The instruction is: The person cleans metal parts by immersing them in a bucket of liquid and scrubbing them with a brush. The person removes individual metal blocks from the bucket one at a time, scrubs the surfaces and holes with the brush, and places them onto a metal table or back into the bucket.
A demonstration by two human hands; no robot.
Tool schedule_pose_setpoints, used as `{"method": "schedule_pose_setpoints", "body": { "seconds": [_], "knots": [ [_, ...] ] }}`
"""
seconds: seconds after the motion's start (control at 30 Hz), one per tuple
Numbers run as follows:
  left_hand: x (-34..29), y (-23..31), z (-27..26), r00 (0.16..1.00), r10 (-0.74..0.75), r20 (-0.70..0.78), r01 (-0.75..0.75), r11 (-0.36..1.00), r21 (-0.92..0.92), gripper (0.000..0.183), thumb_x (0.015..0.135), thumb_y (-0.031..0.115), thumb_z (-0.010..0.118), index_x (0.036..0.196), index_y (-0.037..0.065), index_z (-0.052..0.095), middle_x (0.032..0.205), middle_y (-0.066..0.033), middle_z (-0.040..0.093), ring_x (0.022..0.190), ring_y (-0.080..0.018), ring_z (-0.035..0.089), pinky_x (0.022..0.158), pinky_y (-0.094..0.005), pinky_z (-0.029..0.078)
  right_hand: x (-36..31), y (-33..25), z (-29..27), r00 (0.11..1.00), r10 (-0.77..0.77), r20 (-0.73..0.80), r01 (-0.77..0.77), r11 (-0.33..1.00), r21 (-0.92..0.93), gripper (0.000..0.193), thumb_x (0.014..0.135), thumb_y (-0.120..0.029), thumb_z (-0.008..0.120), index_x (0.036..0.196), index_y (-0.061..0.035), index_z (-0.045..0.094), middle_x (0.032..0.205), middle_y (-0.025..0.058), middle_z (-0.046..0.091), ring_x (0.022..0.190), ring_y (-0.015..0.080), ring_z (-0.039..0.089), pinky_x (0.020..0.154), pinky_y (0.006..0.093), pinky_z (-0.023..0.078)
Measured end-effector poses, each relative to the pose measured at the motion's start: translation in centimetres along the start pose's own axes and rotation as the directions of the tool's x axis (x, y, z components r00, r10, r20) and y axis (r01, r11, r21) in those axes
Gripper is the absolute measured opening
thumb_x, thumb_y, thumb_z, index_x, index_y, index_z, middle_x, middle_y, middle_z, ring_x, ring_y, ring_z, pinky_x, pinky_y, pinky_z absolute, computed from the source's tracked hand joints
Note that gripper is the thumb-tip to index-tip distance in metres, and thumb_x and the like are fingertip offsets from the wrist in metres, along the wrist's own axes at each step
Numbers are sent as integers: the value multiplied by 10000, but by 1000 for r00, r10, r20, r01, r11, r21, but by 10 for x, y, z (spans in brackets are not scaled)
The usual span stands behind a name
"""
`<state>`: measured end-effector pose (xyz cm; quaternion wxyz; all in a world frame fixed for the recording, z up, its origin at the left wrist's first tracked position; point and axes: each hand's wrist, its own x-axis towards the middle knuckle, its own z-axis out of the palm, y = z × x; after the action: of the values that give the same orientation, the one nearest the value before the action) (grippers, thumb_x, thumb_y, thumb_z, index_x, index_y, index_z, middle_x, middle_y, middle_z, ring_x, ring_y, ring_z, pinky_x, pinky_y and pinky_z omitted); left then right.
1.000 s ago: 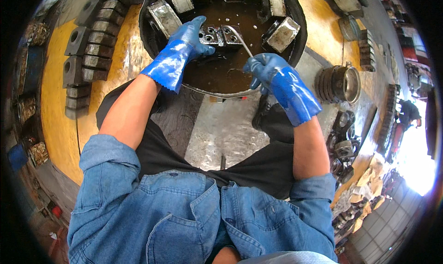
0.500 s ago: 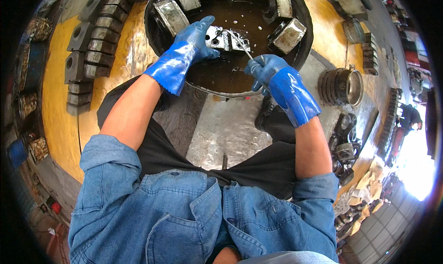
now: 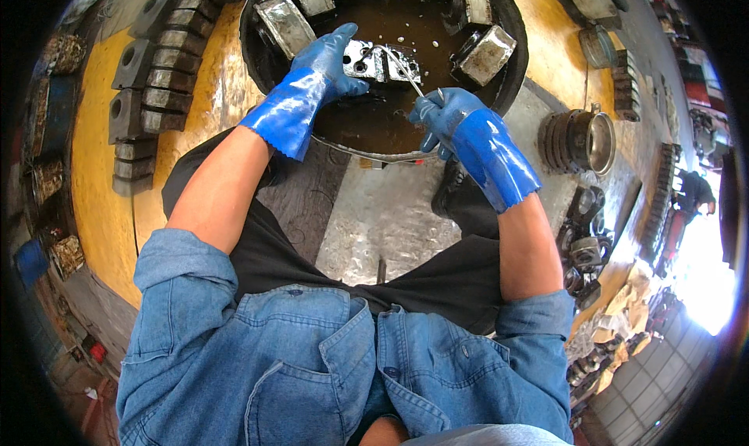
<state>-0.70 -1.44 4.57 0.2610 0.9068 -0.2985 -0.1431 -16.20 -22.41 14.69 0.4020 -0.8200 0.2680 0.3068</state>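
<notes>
A round dark tub of brown liquid stands in front of me. My left hand, in a blue rubber glove, grips the left end of a pale metal block with holes in its face. The block is held over the liquid; whether its underside touches it cannot be seen. In my gloved right hand is a thin metal rod with a bent tip. That tip rests on the block's upper face, near the groove at its middle.
Several wet metal blocks line the tub's inner wall, one at the left and one at the right. Rows of grey blocks stand on the yellow surface at left. Ribbed metal rings lie at right, near greasy parts.
Both hands, the block and the rod have shifted very slightly left and up. The fingers of my right hand have eased a little around the rod.
</notes>
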Motion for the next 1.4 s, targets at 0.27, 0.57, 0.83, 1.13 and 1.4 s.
{"method": "schedule_pose_setpoints", "body": {
  "seconds": [0.27,0.57,0.83,1.13,1.4],
  "knots": [
    [-5,15,-8,999,10,42,-14,995,98,1164,653,391,999,1619,114,412,1486,-223,615,1369,-391,597,1169,-446,485,-3,-5,20,999,-5,33,3,998,59,367,1074,-371,587,1133,-55,764,784,114,755,584,167,693,529,331,572],
    [-4,5,-6,1000,-10,13,10,1000,11,1137,661,365,1005,1599,68,435,1478,-229,620,1357,-382,613,1159,-436,496,-19,-10,7,992,119,38,-121,991,50,387,1089,-398,576,1170,-65,755,790,124,764,613,196,714,554,350,584],
    [-1,14,-9,999,-2,39,7,993,-120,1153,638,276,1024,1581,-17,428,1497,-238,602,1365,-359,610,1166,-405,498,1,-3,17,997,67,35,-68,997,31,400,1108,-392,543,1173,-55,750,769,132,761,605,207,736,521,354,598],
    [-3,16,-11,999,-25,41,27,998,-52,1158,641,287,1023,1579,-36,425,1471,-240,620,1318,-345,643,1127,-408,526,-12,-5,-10,999,-28,-27,23,988,-155,364,1071,-394,606,1059,-87,800,801,122,775,640,242,749,636,407,632],
    [-1,24,-15,997,-47,64,52,996,-73,1152,641,215,1026,1583,-33,412,1460,-235,627,1302,-322,649,1108,-401,539,-3,-4,13,975,-108,-195,64,974,-218,337,1053,-364,624,1052,-76,798,834,115,785,705,252,762,725,439,627]
  ]
}}
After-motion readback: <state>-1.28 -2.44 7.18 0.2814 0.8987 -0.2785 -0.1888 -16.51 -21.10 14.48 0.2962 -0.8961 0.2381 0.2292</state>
